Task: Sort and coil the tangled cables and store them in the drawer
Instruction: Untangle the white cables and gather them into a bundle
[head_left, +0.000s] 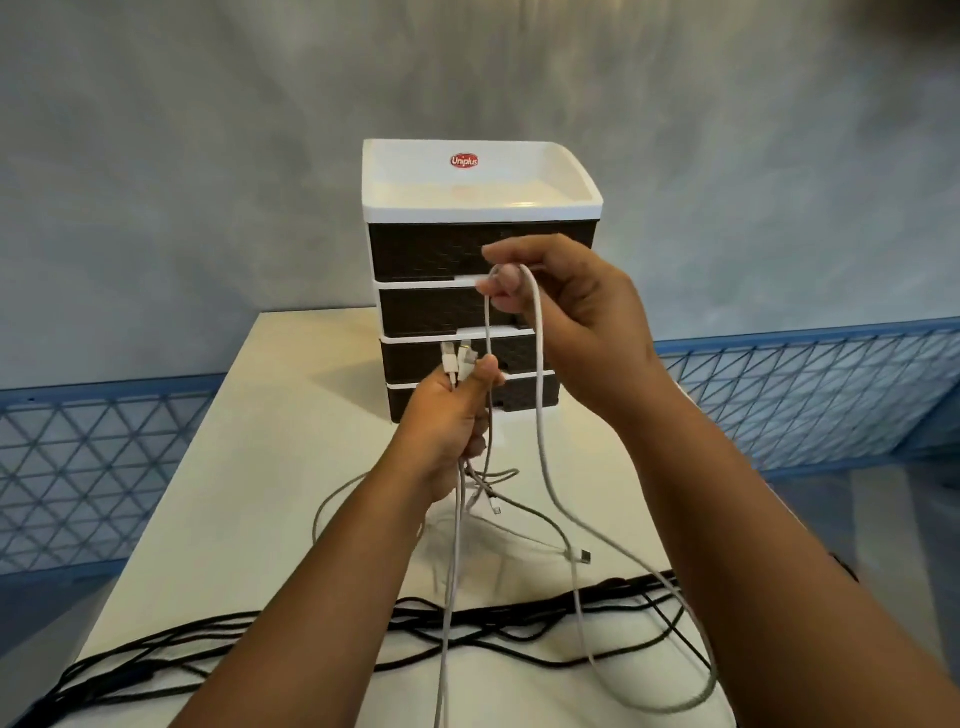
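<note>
At frame centre the left hand (452, 410) is gripping bunched white cables (457, 519) while the right hand (561, 306) is pinching a loop, with black cables (467, 623) lying uncoiled below and the drawer unit (478, 275) sitting closed, so storing is hardly beginning.

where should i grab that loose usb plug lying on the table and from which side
Pinch the loose plug by its rigid metal-tipped housing, coming from above and the near right. It lies flat on the white table with its grey cable trailing off to the left, so that side looks unobstructed.

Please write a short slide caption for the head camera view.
Left hand grips white cable ends; right hand lifts a loop before the closed drawer unit.
</note>
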